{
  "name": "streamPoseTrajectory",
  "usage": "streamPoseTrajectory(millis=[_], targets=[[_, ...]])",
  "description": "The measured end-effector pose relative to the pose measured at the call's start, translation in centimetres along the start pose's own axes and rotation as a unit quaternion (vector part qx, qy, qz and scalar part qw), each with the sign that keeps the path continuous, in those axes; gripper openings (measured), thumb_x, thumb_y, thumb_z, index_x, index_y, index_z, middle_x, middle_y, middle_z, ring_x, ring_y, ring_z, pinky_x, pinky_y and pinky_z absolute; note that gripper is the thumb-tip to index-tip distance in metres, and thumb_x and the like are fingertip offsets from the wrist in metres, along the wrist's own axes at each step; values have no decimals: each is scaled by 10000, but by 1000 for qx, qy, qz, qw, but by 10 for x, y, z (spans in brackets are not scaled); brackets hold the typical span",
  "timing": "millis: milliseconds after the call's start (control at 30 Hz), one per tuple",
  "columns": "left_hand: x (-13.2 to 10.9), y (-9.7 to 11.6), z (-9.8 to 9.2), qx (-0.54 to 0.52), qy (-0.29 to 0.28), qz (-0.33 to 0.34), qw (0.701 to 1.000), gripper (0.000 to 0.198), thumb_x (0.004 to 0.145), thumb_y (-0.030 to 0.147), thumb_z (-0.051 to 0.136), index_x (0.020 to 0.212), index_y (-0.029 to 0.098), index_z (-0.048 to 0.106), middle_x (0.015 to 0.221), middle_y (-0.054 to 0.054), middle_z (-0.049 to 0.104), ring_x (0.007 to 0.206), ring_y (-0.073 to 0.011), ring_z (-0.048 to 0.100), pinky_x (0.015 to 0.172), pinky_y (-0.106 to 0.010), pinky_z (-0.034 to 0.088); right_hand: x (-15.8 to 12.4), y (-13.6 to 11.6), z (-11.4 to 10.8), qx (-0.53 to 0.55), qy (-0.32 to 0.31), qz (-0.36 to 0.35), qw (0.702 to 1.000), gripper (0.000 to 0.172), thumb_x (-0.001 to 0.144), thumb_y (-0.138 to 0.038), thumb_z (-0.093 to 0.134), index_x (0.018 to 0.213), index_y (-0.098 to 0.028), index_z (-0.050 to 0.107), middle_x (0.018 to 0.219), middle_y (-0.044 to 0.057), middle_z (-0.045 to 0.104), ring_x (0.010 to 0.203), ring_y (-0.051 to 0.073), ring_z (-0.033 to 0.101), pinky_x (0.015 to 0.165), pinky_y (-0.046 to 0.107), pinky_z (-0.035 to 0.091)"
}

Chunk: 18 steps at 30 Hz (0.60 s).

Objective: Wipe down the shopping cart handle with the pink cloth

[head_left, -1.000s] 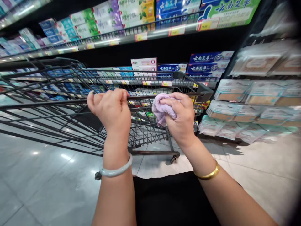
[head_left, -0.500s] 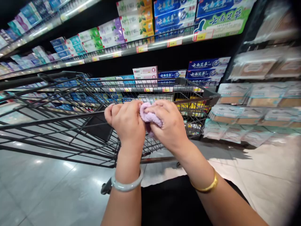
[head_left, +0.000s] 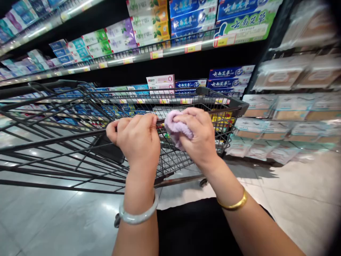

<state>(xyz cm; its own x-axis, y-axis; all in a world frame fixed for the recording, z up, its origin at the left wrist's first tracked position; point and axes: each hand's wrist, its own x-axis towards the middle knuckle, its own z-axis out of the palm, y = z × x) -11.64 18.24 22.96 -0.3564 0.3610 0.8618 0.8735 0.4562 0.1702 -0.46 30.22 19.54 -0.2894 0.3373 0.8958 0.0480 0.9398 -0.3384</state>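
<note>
A black wire shopping cart (head_left: 66, 117) stands in front of me, its near top rail running across the middle of the view. My left hand (head_left: 137, 140) is closed around that rail. Just to its right, my right hand (head_left: 198, 137) is closed on a bunched lilac cloth (head_left: 174, 126), which it presses against the same rail. A pale bangle sits on my left wrist and a gold one on my right. The cart's basket looks bare apart from a folded black seat flap (head_left: 108, 151).
Shelves of boxed toothpaste (head_left: 191, 17) with price tags run behind the cart. Racks of flat packaged goods (head_left: 287, 106) hang at the right. Glossy grey floor tiles (head_left: 53, 220) spread to the left and right of me.
My right hand slid the cloth left along the rail until it met my left hand, then moved back right a little. My left hand shifted right along the rail, then back left a little.
</note>
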Motion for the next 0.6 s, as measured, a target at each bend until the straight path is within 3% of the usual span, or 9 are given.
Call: streamPoseTrajectory(millis=[167,367,533,600], targets=[[0,3,0,7,3,-3,1000,256,1016,325,484,869,296,691,891,-20,747,919,-279,564,1008,-532,271,4,11,-13,-26,82,77,993,331,830,-77,575,1087,-252,688,1196,94,626,1186,275,596,1056,480,500],[1,2,-4,9,-11,3,1000,247,1011,326,499,863,292,694,902,-25,755,900,-284,564,966,-533,261,-2,-8,-4,5,-54,-19,998,369,831,-89,597,1133,-276,695,1227,67,643,1178,245,596,1053,424,486],[0,4,-5,9,-20,22,1000,262,1031,386,485,889,300,688,926,-22,760,915,-284,565,964,-523,259,-1,5,-10,-19,46,50,998,324,842,-103,585,1107,-254,694,1210,92,626,1198,279,583,1063,474,476],[0,5,-5,12,-24,21,999,258,1026,402,496,891,299,690,935,-29,758,937,-293,568,978,-532,256,-3,3,-9,-16,49,56,997,316,840,-114,602,1099,-267,699,1205,87,630,1187,285,590,1055,485,481]])
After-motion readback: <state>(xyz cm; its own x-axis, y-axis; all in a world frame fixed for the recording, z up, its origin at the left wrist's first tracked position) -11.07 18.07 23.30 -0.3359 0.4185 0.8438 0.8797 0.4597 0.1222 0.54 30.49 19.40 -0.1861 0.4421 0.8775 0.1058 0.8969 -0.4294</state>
